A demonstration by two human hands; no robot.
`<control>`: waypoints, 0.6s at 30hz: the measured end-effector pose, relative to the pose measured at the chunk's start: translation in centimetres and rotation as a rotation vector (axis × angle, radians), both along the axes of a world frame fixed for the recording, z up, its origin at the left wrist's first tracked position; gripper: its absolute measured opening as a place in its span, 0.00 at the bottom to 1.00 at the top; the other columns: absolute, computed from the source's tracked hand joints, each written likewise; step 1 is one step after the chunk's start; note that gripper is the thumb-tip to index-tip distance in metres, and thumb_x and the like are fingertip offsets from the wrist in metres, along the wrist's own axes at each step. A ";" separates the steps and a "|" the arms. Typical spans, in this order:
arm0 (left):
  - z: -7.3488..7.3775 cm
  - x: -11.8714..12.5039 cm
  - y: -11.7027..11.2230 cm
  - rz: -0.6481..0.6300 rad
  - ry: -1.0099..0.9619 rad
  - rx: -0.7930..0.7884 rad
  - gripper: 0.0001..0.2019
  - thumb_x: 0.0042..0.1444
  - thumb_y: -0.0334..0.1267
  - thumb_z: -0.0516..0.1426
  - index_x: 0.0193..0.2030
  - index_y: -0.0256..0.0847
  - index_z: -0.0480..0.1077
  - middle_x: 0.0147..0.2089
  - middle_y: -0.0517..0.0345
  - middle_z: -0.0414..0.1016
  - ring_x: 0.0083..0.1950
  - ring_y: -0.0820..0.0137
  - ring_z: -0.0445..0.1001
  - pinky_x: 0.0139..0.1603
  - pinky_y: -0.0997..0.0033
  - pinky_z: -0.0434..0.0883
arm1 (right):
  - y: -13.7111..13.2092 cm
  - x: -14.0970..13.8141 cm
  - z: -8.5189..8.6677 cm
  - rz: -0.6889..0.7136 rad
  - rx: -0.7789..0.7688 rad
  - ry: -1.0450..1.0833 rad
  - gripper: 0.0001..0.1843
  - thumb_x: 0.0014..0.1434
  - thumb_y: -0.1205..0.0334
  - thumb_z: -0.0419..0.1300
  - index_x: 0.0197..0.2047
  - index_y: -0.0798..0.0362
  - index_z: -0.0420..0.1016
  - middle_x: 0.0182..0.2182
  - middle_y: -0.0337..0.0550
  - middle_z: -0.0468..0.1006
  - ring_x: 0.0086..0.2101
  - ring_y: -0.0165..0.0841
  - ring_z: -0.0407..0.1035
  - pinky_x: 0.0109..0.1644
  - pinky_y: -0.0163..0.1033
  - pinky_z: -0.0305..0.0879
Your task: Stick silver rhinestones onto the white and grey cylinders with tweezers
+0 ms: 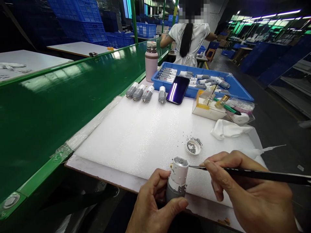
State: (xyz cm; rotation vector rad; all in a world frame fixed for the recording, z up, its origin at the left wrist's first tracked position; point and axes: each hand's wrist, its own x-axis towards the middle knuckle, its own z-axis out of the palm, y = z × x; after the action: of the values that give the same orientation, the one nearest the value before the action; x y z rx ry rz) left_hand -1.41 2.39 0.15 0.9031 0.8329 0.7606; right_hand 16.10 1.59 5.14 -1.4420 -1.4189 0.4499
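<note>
My left hand is closed round a small grey gear motor, held upright with its open top showing. My right hand pinches a thin black tool like a pen; its metal tip reaches the rim of the motor's top. Just beyond the motor, a small white dish of tiny metal parts rests on the white foam mat, with a few loose parts scattered beside it.
Several grey motors lie in a row at the mat's far edge beside a phone, a pink bottle and a blue tray of motors. A clear box and white cloth sit right. A green conveyor runs left. A person stands beyond.
</note>
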 end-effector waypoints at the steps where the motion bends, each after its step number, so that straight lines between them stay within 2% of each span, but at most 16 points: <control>1: 0.0 0.0 0.0 0.000 -0.004 0.004 0.15 0.52 0.41 0.67 0.42 0.41 0.69 0.37 0.59 0.79 0.38 0.70 0.74 0.38 0.72 0.67 | 0.1 0.0 0.0 0.003 0.002 0.021 0.11 0.60 0.62 0.64 0.27 0.49 0.72 0.20 0.36 0.70 0.31 0.32 0.76 0.17 0.26 0.60; 4: 0.0 -0.1 -0.1 0.002 0.008 0.008 0.14 0.53 0.41 0.67 0.42 0.41 0.69 0.37 0.59 0.79 0.39 0.70 0.74 0.39 0.71 0.68 | 0.2 -0.1 -0.3 0.012 0.029 0.076 0.09 0.60 0.63 0.65 0.28 0.50 0.73 0.24 0.38 0.74 0.27 0.30 0.74 0.19 0.27 0.61; 9: 0.2 -0.2 0.0 0.003 0.043 0.026 0.15 0.53 0.43 0.66 0.42 0.41 0.68 0.39 0.58 0.80 0.39 0.69 0.74 0.39 0.71 0.67 | 0.2 0.0 -0.6 0.024 0.037 0.074 0.10 0.60 0.63 0.65 0.27 0.50 0.72 0.26 0.39 0.75 0.31 0.32 0.75 0.21 0.28 0.63; 13: 0.5 -0.1 -0.3 0.124 0.160 0.109 0.13 0.51 0.39 0.66 0.41 0.43 0.71 0.36 0.62 0.79 0.37 0.69 0.74 0.38 0.72 0.67 | -0.1 0.1 -0.6 0.081 0.073 0.120 0.10 0.60 0.66 0.63 0.27 0.50 0.73 0.24 0.38 0.74 0.30 0.33 0.76 0.27 0.32 0.68; 18: 0.5 0.0 -0.9 0.263 0.290 0.241 0.13 0.47 0.39 0.68 0.39 0.46 0.72 0.31 0.65 0.78 0.34 0.69 0.73 0.36 0.72 0.67 | -0.5 0.4 -0.7 0.083 0.137 0.132 0.08 0.57 0.67 0.65 0.27 0.48 0.76 0.17 0.37 0.70 0.29 0.37 0.76 0.31 0.37 0.71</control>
State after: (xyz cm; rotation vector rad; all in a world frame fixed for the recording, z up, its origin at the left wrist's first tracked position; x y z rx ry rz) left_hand -1.45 1.50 0.62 1.1505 1.1479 0.9884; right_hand 16.46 1.10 4.40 -1.2252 -1.3796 0.4826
